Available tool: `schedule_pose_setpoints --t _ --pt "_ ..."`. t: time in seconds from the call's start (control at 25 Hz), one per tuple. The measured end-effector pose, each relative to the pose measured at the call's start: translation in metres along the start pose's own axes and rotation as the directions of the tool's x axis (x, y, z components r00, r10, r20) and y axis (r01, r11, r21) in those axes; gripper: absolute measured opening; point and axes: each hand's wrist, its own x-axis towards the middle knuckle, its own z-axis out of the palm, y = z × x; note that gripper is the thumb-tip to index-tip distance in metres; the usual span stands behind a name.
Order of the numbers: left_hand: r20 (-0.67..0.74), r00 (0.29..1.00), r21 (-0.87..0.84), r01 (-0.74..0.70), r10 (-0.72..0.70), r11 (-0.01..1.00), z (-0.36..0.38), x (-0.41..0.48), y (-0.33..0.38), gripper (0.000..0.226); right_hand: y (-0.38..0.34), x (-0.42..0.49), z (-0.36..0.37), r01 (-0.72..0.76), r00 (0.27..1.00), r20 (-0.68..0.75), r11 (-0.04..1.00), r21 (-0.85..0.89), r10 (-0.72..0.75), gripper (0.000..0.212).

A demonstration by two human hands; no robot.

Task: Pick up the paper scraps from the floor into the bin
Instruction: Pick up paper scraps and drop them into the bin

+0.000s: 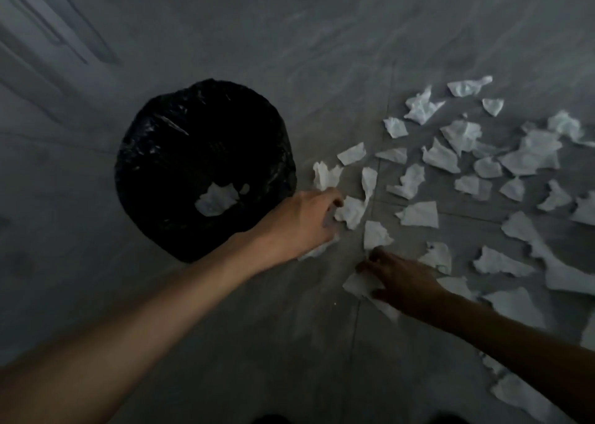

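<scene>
A round bin (206, 127) lined with a black plastic bag stands on the grey tiled floor at centre left, with white scraps (215, 201) lying inside it. Several torn white paper scraps (441, 156) are scattered on the floor to its right. My left hand (306, 217) reaches just right of the bin, fingers closed on a crumpled scrap (350, 212), with more paper showing under the palm. My right hand (401, 280) is lower and to the right, fingers pinching a flat scrap (362, 283) on the floor.
The floor (289, 343) is grey tile with visible grout lines. A pale wall or door panel (48, 37) rises at the upper left behind the bin. More scraps (521, 398) lie along the right edge near my right forearm.
</scene>
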Motion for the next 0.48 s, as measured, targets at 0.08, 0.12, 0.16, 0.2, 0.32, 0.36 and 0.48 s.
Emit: schedule_pose_setpoints --t 0.08,0.12,0.16,0.2,0.32,0.36,0.48 --pt "0.097 0.991 0.082 0.089 -0.097 0.993 0.028 0.010 -0.018 0.049 0.006 0.001 0.012 0.064 0.997 -0.042 0.998 0.017 -0.063 0.037" --pt "0.138 0.978 0.146 0.134 -0.154 0.980 0.045 0.016 -0.025 0.055 0.011 0.000 0.013 0.080 0.994 -0.084 0.996 0.049 -0.076 0.030" --pt "0.167 0.962 0.213 0.177 -0.215 0.961 0.063 0.022 -0.034 0.058 0.017 0.000 0.010 0.085 0.984 -0.163 0.991 0.105 -0.067 0.023" --pt "0.160 0.951 0.269 0.215 -0.264 0.939 0.080 0.027 -0.043 0.055 0.025 0.002 0.006 0.081 0.964 -0.265 0.984 0.156 -0.037 0.017" --pt "0.037 0.957 0.215 0.273 -0.288 0.938 0.113 0.037 -0.062 0.024 0.044 0.024 -0.005 0.091 0.893 -0.450 0.988 0.125 -0.026 0.012" --pt "0.010 0.957 0.161 0.283 -0.288 0.946 0.115 0.036 -0.065 0.023 0.047 0.032 -0.004 0.116 0.900 -0.433 0.988 0.106 -0.059 0.012" --pt "-0.069 0.972 0.128 0.233 -0.226 0.964 0.107 0.041 -0.059 0.034 0.050 0.044 0.008 0.157 0.937 -0.338 0.973 0.169 -0.092 0.012"
